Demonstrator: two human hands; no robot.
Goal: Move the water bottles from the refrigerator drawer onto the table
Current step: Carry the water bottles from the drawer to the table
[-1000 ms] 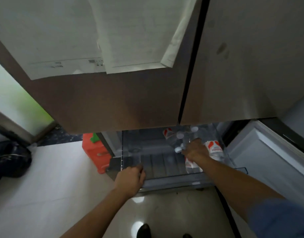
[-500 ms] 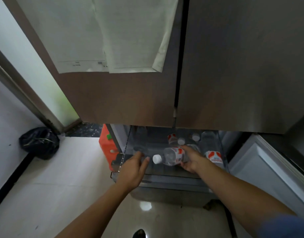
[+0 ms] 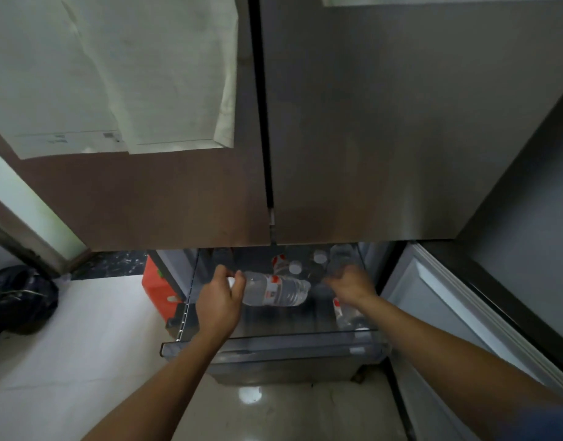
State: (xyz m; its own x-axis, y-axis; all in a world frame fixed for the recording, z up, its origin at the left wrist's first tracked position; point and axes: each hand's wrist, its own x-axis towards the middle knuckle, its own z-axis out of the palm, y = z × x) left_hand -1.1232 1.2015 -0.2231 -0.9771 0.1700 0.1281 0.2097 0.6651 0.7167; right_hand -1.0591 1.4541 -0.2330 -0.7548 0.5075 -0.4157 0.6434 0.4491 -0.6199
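over the fridge drawer point(image 3: 273, 343), left hand point(image 3: 219, 303) grips a water bottle point(image 3: 275, 289); right hand point(image 3: 350, 283) blurred, grasp cannot be told.

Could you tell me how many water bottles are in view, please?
5: one clear plastic water bottle in the left hand, two capped behind it, one beyond the right hand, one under its wrist; more may be hidden.

White papers point(image 3: 114, 74) are hanging up high, an orange box point(image 3: 157, 289) is sitting on the shiny floor point(image 3: 82, 351), and a black bag point(image 3: 19, 297) is lying nearby.
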